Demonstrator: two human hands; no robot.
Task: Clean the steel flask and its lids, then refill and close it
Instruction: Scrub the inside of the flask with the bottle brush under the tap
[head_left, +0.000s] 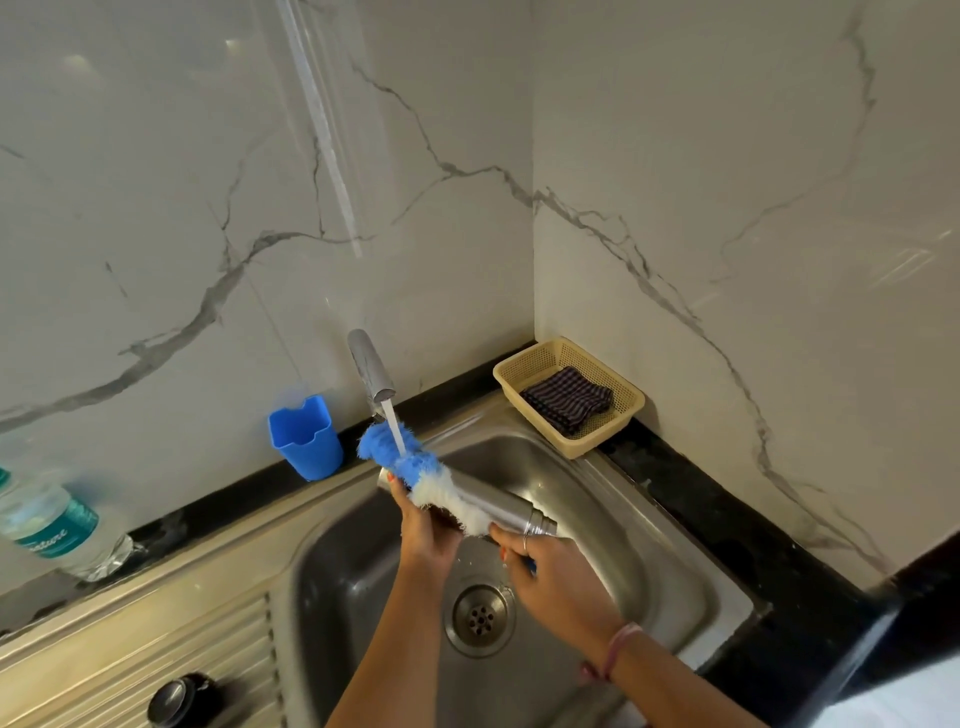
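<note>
Flask (498, 506) half hidden behind brush (415, 467); brush handle buried in right hand (558, 582); bottle (49, 519) cut off at left edge.

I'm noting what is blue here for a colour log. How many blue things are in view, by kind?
Blue cup on the ledge: 1
Blue-and-white bottle brush against the steel flask: 1
Total: 2

A black stone counter (737, 525) carries an inset steel sink (613, 499) with a ribbed drainboard (171, 644); a blue plastic cup (306, 436) stands by the wall; a clear water bottle (57, 525) lies left; a beige mesh basket (618, 415) sits in the corner; a black-and-steel lid (179, 701) rests on the drainboard.
</note>
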